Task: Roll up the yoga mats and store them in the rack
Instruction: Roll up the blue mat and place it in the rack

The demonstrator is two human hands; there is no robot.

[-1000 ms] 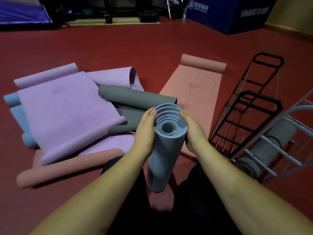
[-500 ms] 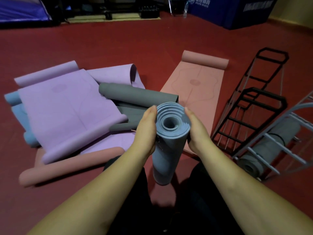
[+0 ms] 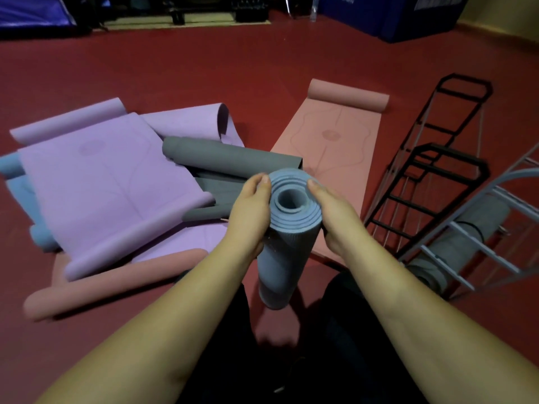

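Red floor [image 3: 175, 68] behind, both hands, left [image 3: 250, 211] and right [image 3: 332, 211], grip the upright rolled blue mat [image 3: 280, 258].

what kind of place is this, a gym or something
Probably a gym or fitness studio: a dark red sports floor, many foam yoga mats such as the unrolled lilac mat, wire storage racks like the black metal rack, and blue padded crash mats by the wall.

Rolled blue mat [image 3: 287, 243] betw. hands [image 3: 251, 212]

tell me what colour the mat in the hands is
Grey-blue mat, held upright by both hands; head view.
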